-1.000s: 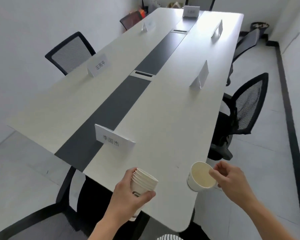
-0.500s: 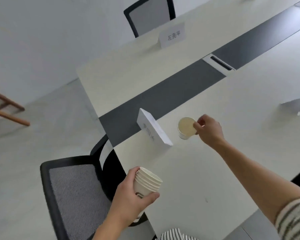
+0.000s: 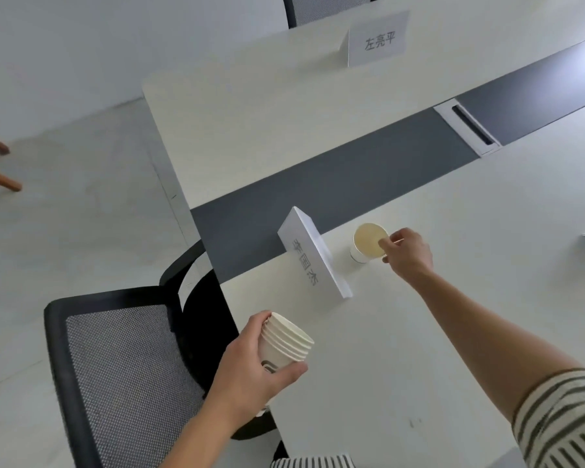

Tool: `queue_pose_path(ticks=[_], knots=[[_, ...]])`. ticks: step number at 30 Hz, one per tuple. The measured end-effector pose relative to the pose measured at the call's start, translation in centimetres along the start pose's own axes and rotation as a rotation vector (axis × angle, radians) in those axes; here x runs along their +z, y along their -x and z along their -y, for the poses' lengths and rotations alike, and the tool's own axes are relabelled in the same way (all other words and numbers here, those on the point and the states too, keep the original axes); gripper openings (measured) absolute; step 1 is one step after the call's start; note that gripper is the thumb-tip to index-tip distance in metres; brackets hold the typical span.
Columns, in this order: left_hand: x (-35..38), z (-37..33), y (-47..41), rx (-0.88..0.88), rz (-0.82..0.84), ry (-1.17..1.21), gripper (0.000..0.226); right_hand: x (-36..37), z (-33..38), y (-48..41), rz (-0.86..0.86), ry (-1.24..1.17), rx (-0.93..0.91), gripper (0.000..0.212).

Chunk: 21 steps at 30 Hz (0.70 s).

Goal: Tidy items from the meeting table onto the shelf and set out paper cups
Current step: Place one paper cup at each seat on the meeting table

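Cup (image 3: 368, 246) sits at the card's (image 3: 313, 255) 3 o'clock, right hand (image 3: 407, 253) pinching its rim. Left hand (image 3: 250, 373) grasps the stack (image 3: 286, 342).

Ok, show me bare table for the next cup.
Bare: table between near name card and striped sleeve; also between grey strip and far name card. Crowded: beside the near card, where the right hand holds a cup.

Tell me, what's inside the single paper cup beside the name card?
Nothing shows inside the paper cup: only its bare beige bottom and inner wall. The right hand pinches the rim and hides a small stretch of the inside on that side.
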<state>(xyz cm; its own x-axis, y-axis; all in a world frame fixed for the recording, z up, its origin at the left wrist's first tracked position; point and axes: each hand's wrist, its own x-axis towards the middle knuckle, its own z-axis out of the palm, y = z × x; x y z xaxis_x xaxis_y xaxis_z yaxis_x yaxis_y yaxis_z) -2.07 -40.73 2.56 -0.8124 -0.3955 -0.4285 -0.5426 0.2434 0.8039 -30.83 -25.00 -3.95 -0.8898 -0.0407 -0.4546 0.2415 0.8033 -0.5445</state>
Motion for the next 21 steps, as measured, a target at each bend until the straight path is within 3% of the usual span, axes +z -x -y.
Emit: queue_pose_path(ticks=[4, 9, 13, 21], knots=[[0.2, -1.3, -1.1, 0.054, 0.051, -0.017, 0.072, -2.1, 0.0, 1.3, -0.032, 0.017, -0.012, 0.028], [1.8, -4.2, -0.6, 0.149, 0.144, -0.071, 0.068, -6.5, -2.1, 6.8, -0.009, -0.017, -0.102, 0.014], [4.4, -6.1, 0.9, 0.252, 0.219, -0.128, 0.07, -9.8, -6.2, 13.5, 0.051, -0.087, -0.154, 0.008], [12.4, -8.9, 7.1, 0.472, 0.42, -0.288, 0.07, -14.6, -17.9, 27.3, -0.061, -0.208, -0.077, 0.013]])
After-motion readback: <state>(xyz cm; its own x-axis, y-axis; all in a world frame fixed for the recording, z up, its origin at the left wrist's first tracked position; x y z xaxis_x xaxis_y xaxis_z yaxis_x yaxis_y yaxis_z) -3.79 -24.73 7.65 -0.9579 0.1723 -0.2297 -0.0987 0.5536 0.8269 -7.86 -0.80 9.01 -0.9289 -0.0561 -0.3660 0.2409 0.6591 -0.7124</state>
